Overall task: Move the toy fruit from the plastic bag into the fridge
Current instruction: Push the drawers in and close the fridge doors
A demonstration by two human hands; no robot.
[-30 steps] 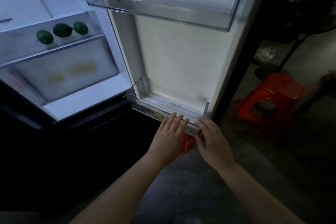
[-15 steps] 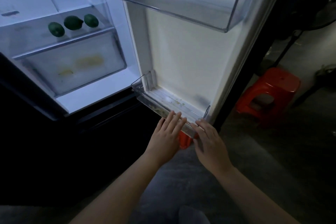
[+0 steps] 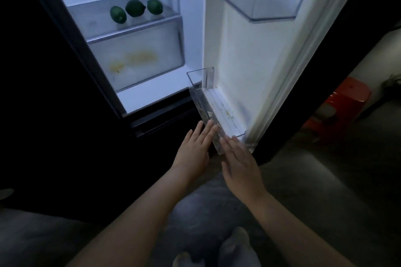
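Fingers (image 3: 206, 132) straight and together, left hand (image 3: 193, 154) and right hand (image 3: 240, 162) against clear plastic door bin (image 3: 201, 106); three glossy dark-green toy fruits (image 3: 135, 8) up-left of it.

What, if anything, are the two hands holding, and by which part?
Nothing is held. The left hand and right hand keep straight fingers flat against the front wall of the clear lower door bin.

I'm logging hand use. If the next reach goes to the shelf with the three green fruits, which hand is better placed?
Probably left. The left hand lies open at the door bin on the side nearer the shelf with the green fruits; the right hand is toward the door.
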